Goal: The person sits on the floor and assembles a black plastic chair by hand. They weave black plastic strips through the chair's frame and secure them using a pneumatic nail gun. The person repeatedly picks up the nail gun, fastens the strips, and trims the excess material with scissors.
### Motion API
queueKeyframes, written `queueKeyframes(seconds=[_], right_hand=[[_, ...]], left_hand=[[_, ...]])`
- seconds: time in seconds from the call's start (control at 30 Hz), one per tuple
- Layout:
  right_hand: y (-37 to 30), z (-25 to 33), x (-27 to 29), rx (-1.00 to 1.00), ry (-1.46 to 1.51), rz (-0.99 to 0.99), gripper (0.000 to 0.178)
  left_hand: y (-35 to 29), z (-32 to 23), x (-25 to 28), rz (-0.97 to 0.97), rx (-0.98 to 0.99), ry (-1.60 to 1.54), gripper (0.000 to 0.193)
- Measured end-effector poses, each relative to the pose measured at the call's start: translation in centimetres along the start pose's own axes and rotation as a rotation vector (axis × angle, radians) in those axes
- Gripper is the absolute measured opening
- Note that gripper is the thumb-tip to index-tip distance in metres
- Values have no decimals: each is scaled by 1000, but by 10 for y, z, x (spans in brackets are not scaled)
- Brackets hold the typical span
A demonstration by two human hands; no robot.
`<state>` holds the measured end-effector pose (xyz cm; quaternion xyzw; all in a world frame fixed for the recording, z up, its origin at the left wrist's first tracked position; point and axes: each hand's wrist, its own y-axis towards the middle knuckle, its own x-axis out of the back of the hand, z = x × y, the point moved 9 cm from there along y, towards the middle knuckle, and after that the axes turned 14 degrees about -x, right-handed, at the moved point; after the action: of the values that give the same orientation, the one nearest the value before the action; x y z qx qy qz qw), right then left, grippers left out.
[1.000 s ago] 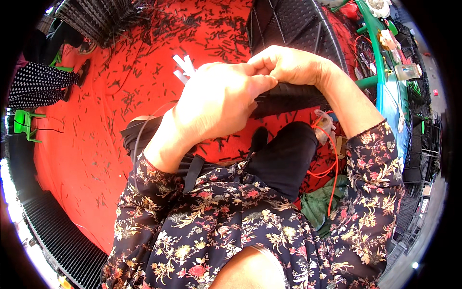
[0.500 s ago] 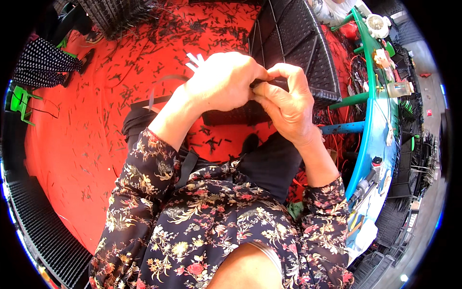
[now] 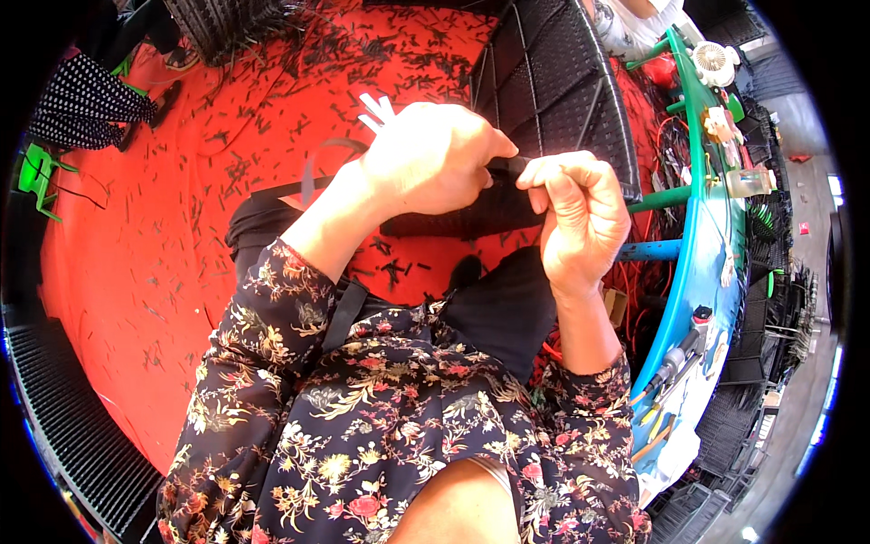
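Head view: one left grip, curled closed on one dark strip; one right grip, pinched on it; strip between both, near one black woven piece; three white strips beside left grip.

A white fan is near the blue-green table's far end; a transparent jar is by the right edge.

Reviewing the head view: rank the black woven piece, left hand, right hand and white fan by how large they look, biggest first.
1. Black woven piece
2. Left hand and right hand: too alike to rank
3. White fan
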<state>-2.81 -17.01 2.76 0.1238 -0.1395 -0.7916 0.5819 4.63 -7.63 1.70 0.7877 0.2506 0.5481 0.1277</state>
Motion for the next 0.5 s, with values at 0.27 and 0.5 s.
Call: queueKeyframes(seconds=[0.27,0.5], right_hand=[[48,4,-4,-47,-510,-33,6],[82,-39,-33,-234,-742,328,15]], left_hand=[[-6,-17,5,-38,17,158,25],[-11,-25,15,-123,25,144,27]])
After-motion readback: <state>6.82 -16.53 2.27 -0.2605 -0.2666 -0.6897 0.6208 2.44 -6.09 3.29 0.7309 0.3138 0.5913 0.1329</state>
